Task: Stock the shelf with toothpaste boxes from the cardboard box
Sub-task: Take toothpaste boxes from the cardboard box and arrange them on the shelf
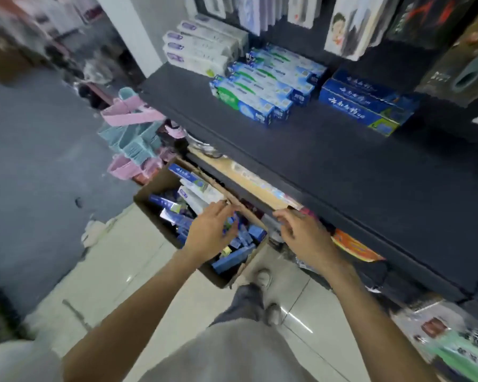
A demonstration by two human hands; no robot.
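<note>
Both hands empty: left hand [213, 226] spread above the cardboard box [149, 193]; right hand [301, 231] released just beside it, under the shelf [315, 161].

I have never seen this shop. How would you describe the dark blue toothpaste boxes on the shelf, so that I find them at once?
Look at the wide black shelf above the open cardboard box on the floor. Three groups of boxes lie on it in a row; the dark blue toothpaste boxes are the group farthest right. Only they are deep blue with white handwritten-style characters, while the neighbours are light blue with green and white with purple.

Cardboard box [149, 194] on floor, below shelf [329, 166]; toothpaste boxes [262, 86] on shelf.
</note>
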